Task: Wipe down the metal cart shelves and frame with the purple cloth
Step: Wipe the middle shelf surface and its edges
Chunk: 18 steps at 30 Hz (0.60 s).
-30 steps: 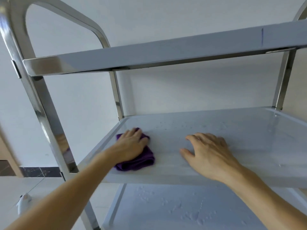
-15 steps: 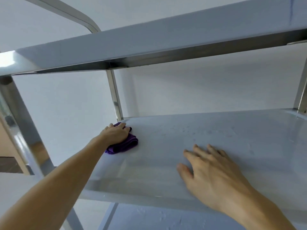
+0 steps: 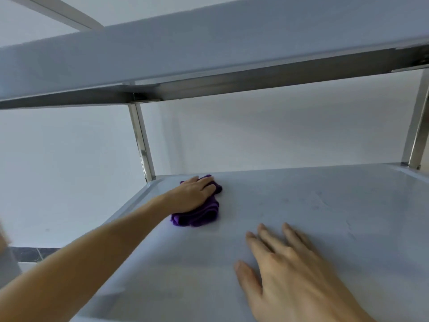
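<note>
The metal cart's middle shelf (image 3: 313,205) fills the lower half of the head view, pale grey with faint wet marks. A bunched purple cloth (image 3: 199,213) lies near the shelf's back left corner. My left hand (image 3: 192,194) presses flat on top of the cloth, arm stretched out from the lower left. My right hand (image 3: 290,270) rests palm down on the bare shelf at the front right, fingers spread, holding nothing. The top shelf (image 3: 209,49) crosses overhead.
An upright metal post (image 3: 141,145) rises at the back left corner of the shelf, another post (image 3: 417,122) at the back right. A white wall stands behind the cart. Dark floor trim (image 3: 30,253) shows at the lower left.
The cloth under my left hand slid from the front left toward the back corner, then a little right. The view moved closer and lower under the top shelf. My right hand stayed flat.
</note>
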### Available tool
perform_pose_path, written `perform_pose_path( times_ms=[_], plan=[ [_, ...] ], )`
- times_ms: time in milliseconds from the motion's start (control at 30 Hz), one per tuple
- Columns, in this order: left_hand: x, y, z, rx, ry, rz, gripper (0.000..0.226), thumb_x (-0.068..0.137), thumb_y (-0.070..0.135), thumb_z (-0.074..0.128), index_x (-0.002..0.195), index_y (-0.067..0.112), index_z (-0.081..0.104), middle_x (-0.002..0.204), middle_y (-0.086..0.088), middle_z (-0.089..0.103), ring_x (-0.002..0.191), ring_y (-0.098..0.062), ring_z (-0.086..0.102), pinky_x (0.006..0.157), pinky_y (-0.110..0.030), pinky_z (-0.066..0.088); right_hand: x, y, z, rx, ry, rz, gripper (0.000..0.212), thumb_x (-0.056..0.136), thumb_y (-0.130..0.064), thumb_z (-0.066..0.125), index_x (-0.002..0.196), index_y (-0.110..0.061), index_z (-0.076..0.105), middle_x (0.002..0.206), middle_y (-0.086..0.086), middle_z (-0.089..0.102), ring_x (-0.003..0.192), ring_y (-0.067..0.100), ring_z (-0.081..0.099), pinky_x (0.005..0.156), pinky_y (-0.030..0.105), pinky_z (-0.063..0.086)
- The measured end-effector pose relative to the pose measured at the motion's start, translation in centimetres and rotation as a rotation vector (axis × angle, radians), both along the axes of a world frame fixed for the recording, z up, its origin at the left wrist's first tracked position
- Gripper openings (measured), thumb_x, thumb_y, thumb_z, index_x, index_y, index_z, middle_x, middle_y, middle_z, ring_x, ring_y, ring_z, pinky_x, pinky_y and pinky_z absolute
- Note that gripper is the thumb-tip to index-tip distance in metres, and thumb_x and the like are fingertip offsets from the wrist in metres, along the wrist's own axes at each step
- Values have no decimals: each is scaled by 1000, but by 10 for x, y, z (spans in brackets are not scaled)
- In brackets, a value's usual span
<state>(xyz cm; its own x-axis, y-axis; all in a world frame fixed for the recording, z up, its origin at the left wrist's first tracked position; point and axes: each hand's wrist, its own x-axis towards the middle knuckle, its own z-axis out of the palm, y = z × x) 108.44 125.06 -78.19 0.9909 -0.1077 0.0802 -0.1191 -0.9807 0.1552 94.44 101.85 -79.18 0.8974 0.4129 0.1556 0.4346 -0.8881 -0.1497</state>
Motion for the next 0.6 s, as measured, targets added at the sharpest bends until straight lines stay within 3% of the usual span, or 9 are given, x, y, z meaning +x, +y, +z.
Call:
perform_pose_path(
  times_ms=[67, 133, 200, 333, 400, 433, 500, 533, 600],
  plan=[
    [9, 37, 4, -3, -6, 157, 43, 105, 32, 32, 144, 17, 41, 154, -10, 36, 140, -29, 33, 116, -39, 23, -6, 5, 5, -11, -30, -4, 78, 73, -63, 22, 141, -39, 50, 156, -3, 39, 143, 42, 33, 119, 49, 28],
    [16, 59, 7, -70, 6, 343, 44, 101, 47, 29, 137, 27, 44, 148, -10, 44, 135, -30, 39, 114, -44, 26, -7, 5, 0, 81, -135, -29, 67, 67, -56, 33, 99, -21, 81, 112, 6, 75, 99, 47, 69, 81, 56, 57],
    [23, 58, 9, -112, 48, 429, 48, 99, 50, 29, 142, 31, 39, 150, -14, 39, 137, -33, 35, 115, -45, 24, -6, 9, -7, 85, -132, -62, 64, 65, -52, 35, 83, -13, 82, 93, 8, 78, 83, 46, 72, 65, 58, 59],
    [26, 16, 12, -204, 84, 278, 45, 101, 41, 35, 145, 31, 38, 155, -8, 31, 141, -32, 30, 116, -41, 20, -5, 13, -10, 63, -86, -77, 61, 64, -45, 35, 79, -8, 82, 89, 12, 78, 80, 49, 71, 63, 59, 58],
    [18, -18, 12, -202, 108, 161, 50, 102, 43, 35, 151, 33, 29, 162, -3, 20, 148, -30, 19, 120, -41, 11, -5, 13, -9, 84, -114, -67, 59, 67, -40, 35, 82, -6, 81, 94, 14, 77, 85, 51, 70, 68, 58, 59],
    [12, -34, 12, -197, 130, 115, 52, 102, 44, 34, 153, 35, 24, 164, -1, 14, 150, -28, 13, 121, -41, 7, -7, 13, -4, 77, -92, -60, 57, 71, -37, 37, 93, -6, 80, 106, 15, 75, 97, 53, 67, 79, 58, 58],
    [-4, -60, 12, -220, 184, 31, 53, 102, 47, 31, 154, 40, 19, 165, 4, 5, 151, -24, 5, 121, -43, 2, -2, 13, -3, 49, -95, -57, 48, 89, -25, 40, 130, -9, 59, 147, 12, 50, 139, 51, 35, 116, 53, 31],
    [-15, -68, 12, -254, 220, -5, 52, 102, 49, 30, 153, 43, 19, 165, 8, 3, 152, -21, 2, 121, -44, 0, 0, 9, -6, 82, -111, 1, 45, 95, -22, 39, 138, -13, 46, 155, 5, 37, 149, 41, 16, 123, 46, 14],
    [-38, -75, 13, -357, 270, -49, 51, 101, 52, 28, 151, 49, 19, 164, 15, 1, 152, -16, -2, 121, -46, -3, 0, 5, -1, 148, -51, 18, 41, 95, -12, 38, 136, -15, 41, 151, 1, 40, 152, 28, 13, 123, 35, 9]
  ],
)
